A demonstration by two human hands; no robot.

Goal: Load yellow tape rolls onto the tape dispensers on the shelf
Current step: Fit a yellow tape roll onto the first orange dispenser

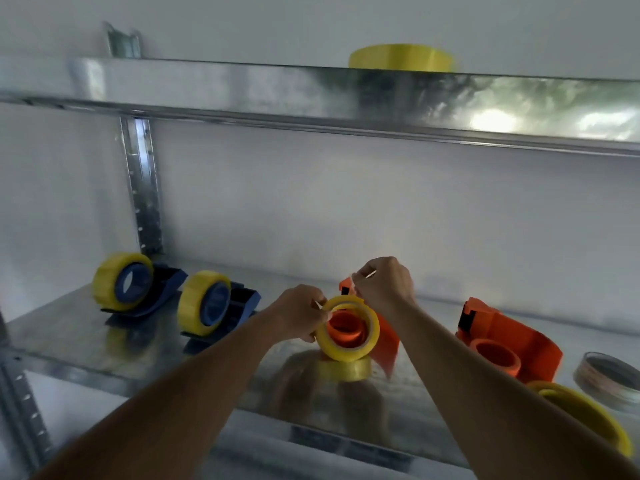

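lower metal shelf point(86, 344), middle, near front edge: yellow tape roll point(349, 329) is sitting on the hub of an orange dispenser point(384, 336), standing on edge, its open core and axis facing the front edge and slightly left. left hand point(301, 315) is curling round the roll's left rim, fingertips pinching it. right hand point(384, 284) is pinching something thin above the dispenser's cutter end, probably the tape's free end; fingers pressed together. toward the left edge, two blue dispensers point(166, 289) point(239, 303) are carrying yellow rolls, cores facing front-right. toward the right edge, a second orange dispenser point(498, 341) is lying hub up, bare. loose yellow roll point(588, 414) lying at the front right corner. another yellow roll point(401, 57) lying flat on the upper shelf point(242, 88). no readable writing; frame blurred.
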